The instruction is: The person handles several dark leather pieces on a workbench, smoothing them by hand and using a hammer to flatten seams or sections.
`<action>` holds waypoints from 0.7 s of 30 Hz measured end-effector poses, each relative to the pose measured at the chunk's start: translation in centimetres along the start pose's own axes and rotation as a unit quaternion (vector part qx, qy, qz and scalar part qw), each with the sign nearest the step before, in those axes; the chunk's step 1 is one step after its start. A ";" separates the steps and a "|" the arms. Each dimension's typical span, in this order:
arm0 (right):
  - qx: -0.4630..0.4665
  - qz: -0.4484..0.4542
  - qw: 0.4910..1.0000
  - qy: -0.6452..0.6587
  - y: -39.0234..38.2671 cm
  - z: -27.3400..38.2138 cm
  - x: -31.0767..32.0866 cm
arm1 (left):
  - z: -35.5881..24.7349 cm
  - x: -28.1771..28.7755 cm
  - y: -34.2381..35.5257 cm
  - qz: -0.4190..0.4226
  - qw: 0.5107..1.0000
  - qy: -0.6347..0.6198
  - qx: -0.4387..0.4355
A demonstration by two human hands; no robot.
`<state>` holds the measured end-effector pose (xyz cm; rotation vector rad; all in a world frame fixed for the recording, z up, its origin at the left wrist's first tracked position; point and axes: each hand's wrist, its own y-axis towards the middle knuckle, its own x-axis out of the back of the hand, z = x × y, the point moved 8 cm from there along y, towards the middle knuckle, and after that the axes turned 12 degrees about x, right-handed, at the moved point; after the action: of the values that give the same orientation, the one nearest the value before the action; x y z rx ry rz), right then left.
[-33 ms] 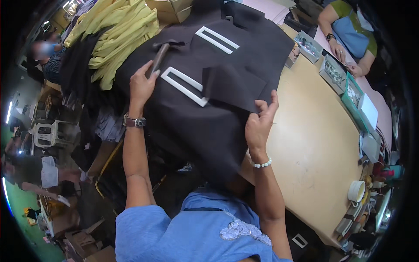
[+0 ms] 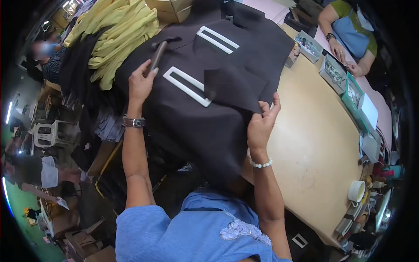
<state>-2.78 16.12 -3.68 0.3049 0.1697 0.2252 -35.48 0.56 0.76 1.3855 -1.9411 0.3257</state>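
Dark cloth (image 2: 187, 120), one: spread over the counter (image 2: 310, 144), near edge overhanging. Brown-handled tool (image 2: 159, 54), one: left hand (image 2: 140, 83), fingers closed round handle, apparently for a firm grip. Dark flap (image 2: 235, 87), one: right hand (image 2: 260, 127), fingers seemingly pinched on near corner, likely keeping it folded. White frame (image 2: 185, 90), by flap's left edge: slightly farther right than earlier; right hand likewise.

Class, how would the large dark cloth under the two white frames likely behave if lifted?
The dark cloth would probably be floppy: it sags over the near edge of the table. Being wide, it may bunch or trail. The white frames on top might slide.
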 end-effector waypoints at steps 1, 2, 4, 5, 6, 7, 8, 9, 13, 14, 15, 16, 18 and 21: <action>-0.083 -0.027 0.995 0.041 -0.2 -0.2 0.4 | 0.4 0.2 0.4 0.007 0.996 -0.092 0.013; -0.091 -0.063 0.990 0.081 0.0 -1.1 1.3 | 0.6 0.4 0.6 -0.004 0.995 -0.102 0.014; -0.104 -0.135 0.972 0.162 0.7 -3.5 3.4 | 0.6 1.0 0.9 -0.027 0.992 -0.123 0.014; -0.116 -0.138 0.970 0.162 0.8 -2.0 4.0 | 0.8 1.7 1.1 -0.047 0.994 -0.100 -0.009; -0.113 -0.150 0.971 0.150 1.1 -1.5 5.1 | 1.4 2.0 1.3 -0.048 0.994 -0.098 -0.005; -0.095 -0.158 0.973 0.136 1.5 -0.7 6.6 | 1.7 2.0 1.6 -0.047 0.994 -0.097 -0.003; -0.079 -0.165 0.975 0.123 1.8 -0.2 8.2 | 1.8 2.2 1.6 -0.047 0.994 -0.095 0.000; -0.056 -0.168 0.978 0.106 2.1 -0.4 10.4 | 1.8 2.3 1.5 -0.051 0.996 -0.066 -0.003; -0.036 -0.222 0.974 0.016 2.3 -0.1 19.4 | 1.2 1.4 0.1 -0.060 0.998 0.007 -0.036; -0.044 -0.242 0.969 0.035 2.2 -0.2 20.7 | 1.6 0.9 -0.3 -0.062 0.997 0.019 -0.048; -0.033 -0.242 0.970 0.003 2.1 -0.4 22.5 | 1.0 0.9 -1.1 -0.102 0.985 0.060 -0.127; -0.020 -0.245 0.969 -0.032 1.9 -0.5 24.8 | 0.4 0.5 -1.4 -0.092 0.984 0.086 -0.123; -0.017 -0.258 0.965 -0.041 1.4 -0.8 28.2 | -0.7 -0.1 -2.1 -0.072 0.980 0.145 -0.112; -0.002 -0.261 0.961 -0.094 0.8 -0.8 33.8 | -1.0 0.3 -2.1 -0.080 0.975 0.164 -0.125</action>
<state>29.35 25.29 -8.58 0.2668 0.0570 -0.3264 -33.20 0.12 1.25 1.2262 -1.5329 0.2092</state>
